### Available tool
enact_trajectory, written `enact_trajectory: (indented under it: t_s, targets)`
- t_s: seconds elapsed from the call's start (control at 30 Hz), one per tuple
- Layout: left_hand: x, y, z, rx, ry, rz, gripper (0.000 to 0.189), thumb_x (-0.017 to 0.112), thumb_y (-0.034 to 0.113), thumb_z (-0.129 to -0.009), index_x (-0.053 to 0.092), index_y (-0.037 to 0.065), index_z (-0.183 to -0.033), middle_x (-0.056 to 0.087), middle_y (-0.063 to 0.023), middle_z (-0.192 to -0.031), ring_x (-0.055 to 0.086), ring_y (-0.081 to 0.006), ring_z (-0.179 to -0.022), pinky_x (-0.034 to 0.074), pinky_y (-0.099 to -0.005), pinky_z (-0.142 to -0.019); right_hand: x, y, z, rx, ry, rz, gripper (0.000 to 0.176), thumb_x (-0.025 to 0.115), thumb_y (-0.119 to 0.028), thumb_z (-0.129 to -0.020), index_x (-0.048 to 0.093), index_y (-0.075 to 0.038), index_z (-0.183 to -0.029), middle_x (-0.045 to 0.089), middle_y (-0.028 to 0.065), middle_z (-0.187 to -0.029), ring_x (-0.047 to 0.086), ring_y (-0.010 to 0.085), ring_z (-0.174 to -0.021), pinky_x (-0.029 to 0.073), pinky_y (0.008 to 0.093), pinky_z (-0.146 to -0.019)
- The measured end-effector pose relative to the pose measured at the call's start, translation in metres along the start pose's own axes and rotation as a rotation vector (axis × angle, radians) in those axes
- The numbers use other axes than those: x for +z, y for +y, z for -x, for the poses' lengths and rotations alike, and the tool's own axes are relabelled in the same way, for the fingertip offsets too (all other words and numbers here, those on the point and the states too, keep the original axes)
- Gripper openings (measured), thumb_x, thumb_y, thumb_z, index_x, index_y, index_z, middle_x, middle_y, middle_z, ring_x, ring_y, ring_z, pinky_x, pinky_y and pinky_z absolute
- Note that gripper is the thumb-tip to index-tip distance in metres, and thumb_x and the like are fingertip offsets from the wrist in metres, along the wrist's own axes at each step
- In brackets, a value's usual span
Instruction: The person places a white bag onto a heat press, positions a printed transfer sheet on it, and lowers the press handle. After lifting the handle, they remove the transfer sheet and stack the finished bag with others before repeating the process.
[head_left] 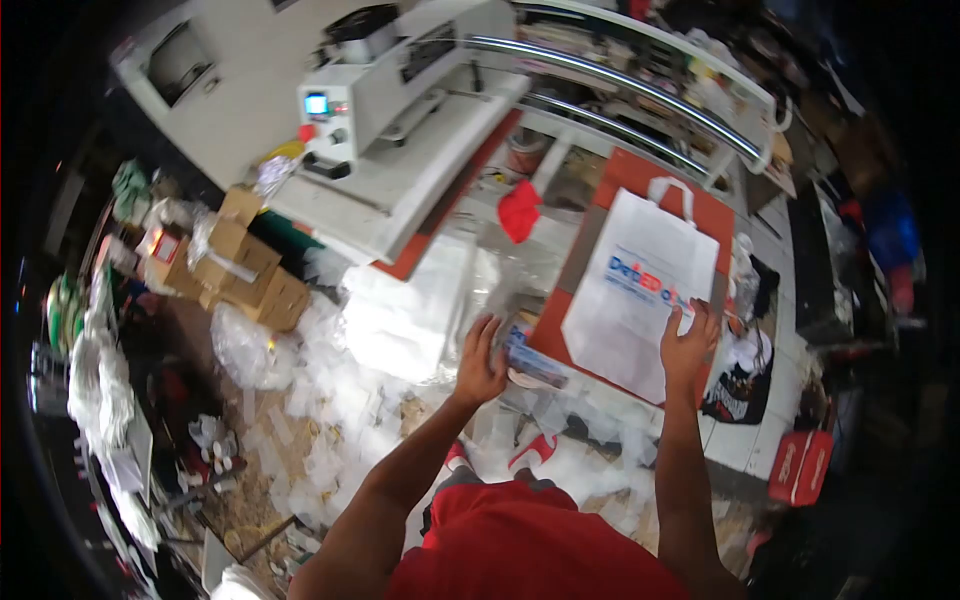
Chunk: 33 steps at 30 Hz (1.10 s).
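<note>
The white, loop-handled bag with blue-and-red lettering [625, 325] lies under and left of the right hand's [688, 345] fingers — thumb apart, though whether they pinch it I cannot tell. The rust-red rectangular pad [627, 170] beneath extends beyond those fingertips. The left hand's [482, 368] fingers are extended — just right of a white plastic stack [400, 325].

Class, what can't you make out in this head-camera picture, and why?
Head view:
Small print on the white tote bag: blurred.
Bag surface under the right hand: covered by it.
Heat press readout on the screen: too small, glaring.
Rest of the red clothing: cut off by the bottom edge.
</note>
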<state>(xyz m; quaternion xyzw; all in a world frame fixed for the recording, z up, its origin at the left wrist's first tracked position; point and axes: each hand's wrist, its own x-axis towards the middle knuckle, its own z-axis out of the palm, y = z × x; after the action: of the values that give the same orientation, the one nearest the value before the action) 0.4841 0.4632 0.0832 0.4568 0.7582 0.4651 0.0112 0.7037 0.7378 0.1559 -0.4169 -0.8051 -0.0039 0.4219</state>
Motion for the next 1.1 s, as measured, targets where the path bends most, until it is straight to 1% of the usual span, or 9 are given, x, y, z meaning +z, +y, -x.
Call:
enact_trajectory:
  t_s: [0.17,0.27,0.37,0.43,0.67,0.87,0.97,1.03,1.1]
  targets:
    - [-0.123,-0.098,0.23,-0.68,-0.322,-0.227,0.05,0.06,0.014,-0.082,0.047,0.0,-0.128,0.052,-0.0276,-0.124,0.05,-0.0443,-0.116,0.044,-0.0449,-0.099,0.084,-0.173,-0.026,-0.031,-0.485,-0.713,0.017,0.058,-0.007,-0.09,0.06,0.0,-0.105,0.064,0.0197,-0.1,0.061,0.0378,-0.097,0.048,0.045,-0.085]
    - [-0.187,-0.125,0.378,-1.02,-0.572,-0.366,0.043,0.054,0.025,-0.086,0.056,0.003,-0.123,0.06,-0.026,-0.119,0.056,-0.0406,-0.113,0.045,-0.0451,-0.099,0.136,-0.324,-0.04,-0.48,-0.457,-0.824,0.026,0.052,0.0,-0.085,0.054,0.002,-0.111,0.06,0.0223,-0.11,0.056,0.0406,-0.106,0.046,0.0448,-0.092]
    - [-0.223,-0.108,0.508,-1.376,-0.448,-0.368,0.041,0.052,0.025,-0.082,0.061,0.003,-0.116,0.063,-0.0264,-0.112,0.06,-0.0409,-0.107,0.048,-0.045,-0.096,0.173,-0.46,-0.06,-0.724,-0.406,-0.829,0.037,0.055,-0.004,-0.078,0.051,0.004,-0.114,0.054,0.0254,-0.119,0.049,0.0428,-0.115,0.041,0.0457,-0.1]
    - [-0.216,-0.118,0.611,-1.291,-0.374,-0.497,0.036,0.056,0.026,-0.078,0.066,0.003,-0.104,0.068,-0.0262,-0.088,0.066,-0.0426,-0.085,0.054,-0.0455,-0.076,0.221,-0.517,-0.065,-0.733,-0.351,-0.786,0.041,0.057,-0.008,-0.078,0.05,0.004,-0.116,0.054,0.0261,-0.119,0.05,0.0433,-0.114,0.041,0.0465,-0.1]
    - [-0.223,-0.081,0.654,-1.353,-0.34,-0.211,0.031,0.058,0.03,-0.08,0.07,0.004,-0.091,0.069,-0.0233,-0.091,0.067,-0.0389,-0.091,0.054,-0.0432,-0.081,0.225,-0.548,-0.077,-0.613,-0.537,-0.373,0.045,0.061,-0.016,-0.079,0.051,0.003,-0.119,0.057,0.0234,-0.118,0.052,0.0377,-0.113,0.042,0.0446,-0.099]
    - [-0.234,-0.175,0.625,-1.175,-0.194,-0.038,0.03,0.059,0.031,-0.081,0.071,0.005,-0.087,0.069,-0.0219,-0.092,0.066,-0.0378,-0.092,0.053,-0.0426,-0.083,0.19,-0.493,-0.066,-0.52,-0.376,-0.373,0.027,0.061,-0.02,-0.084,0.057,0.0,-0.101,0.064,0.0197,-0.099,0.058,0.0362,-0.101,0.048,0.0457,-0.09]
    - [-0.278,-0.223,0.549,-1.087,-0.487,-0.244,0.028,0.059,0.032,-0.083,0.071,0.008,-0.091,0.069,-0.0207,-0.093,0.066,-0.0372,-0.094,0.052,-0.0427,-0.085,0.154,-0.456,-0.063,-0.352,-0.455,-0.312,0.028,0.062,-0.025,-0.084,0.058,-0.001,-0.099,0.064,0.0185,-0.097,0.058,0.0354,-0.101,0.047,0.0458,-0.09]
    - [-0.286,-0.287,0.519,-1.322,-0.345,-0.173,0.027,0.058,0.032,-0.084,0.071,0.011,-0.094,0.069,-0.0197,-0.096,0.066,-0.0372,-0.094,0.053,-0.0427,-0.084,0.141,-0.428,-0.057,-0.292,-0.412,-0.237,0.035,0.063,-0.034,-0.085,0.061,-0.003,-0.1,0.066,0.0157,-0.095,0.058,0.0327,-0.103,0.048,0.0492,-0.087]
    - [-0.309,-0.321,0.468,-1.009,-0.51,-0.388,0.026,0.056,0.031,-0.084,0.07,0.012,-0.095,0.069,-0.0198,-0.098,0.066,-0.0373,-0.095,0.052,-0.0436,-0.084,0.111,-0.407,-0.053,-0.19,-0.417,-0.069,0.043,0.061,-0.046,-0.086,0.064,-0.006,-0.1,0.067,0.0143,-0.101,0.057,0.0299,-0.106,0.045,0.0487,-0.087]
